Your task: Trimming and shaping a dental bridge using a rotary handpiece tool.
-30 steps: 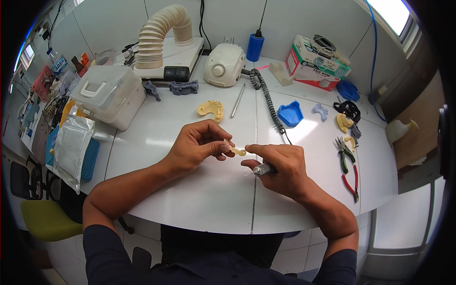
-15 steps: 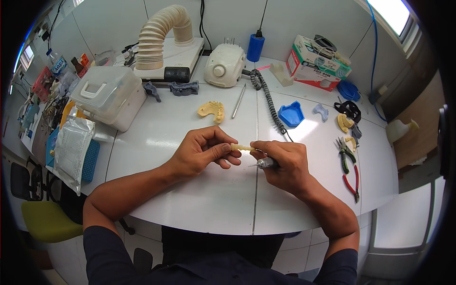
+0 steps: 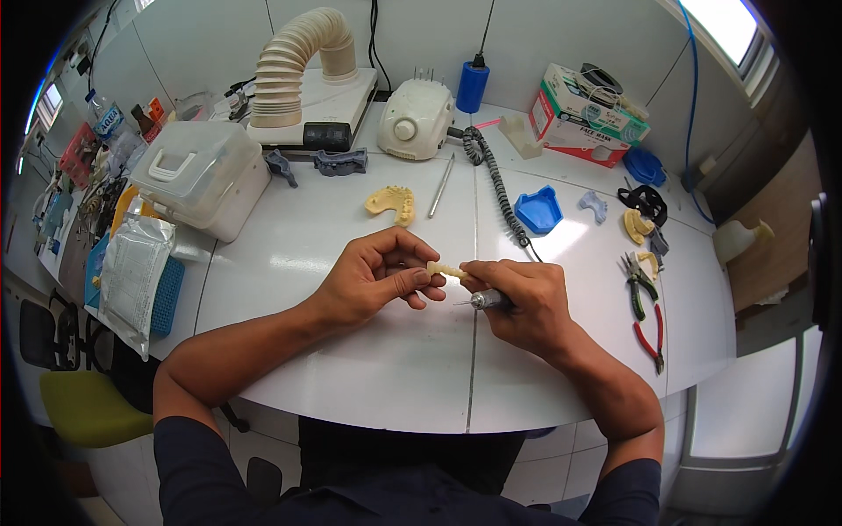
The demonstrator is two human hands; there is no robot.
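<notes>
- Fingers and thumb of the left hand (image 3: 373,273) pinch the cream tooth-shaped strip (image 3: 448,270) at its ten o'clock end.
- Right hand (image 3: 531,298) fingertips meet its four o'clock end; whether they pinch it, I cannot tell.
- Lower right fingers curl around a metal handpiece (image 3: 488,301), tip toward nine o'clock.
- From the strip, a blue tray (image 3: 538,210) lies at two o'clock.

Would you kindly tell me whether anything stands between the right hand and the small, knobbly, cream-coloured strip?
Nothing visible does: the right hand touches the cream-coloured strip at its right end. The silver cylindrical handpiece it also grips shows below, pointing left.
</notes>
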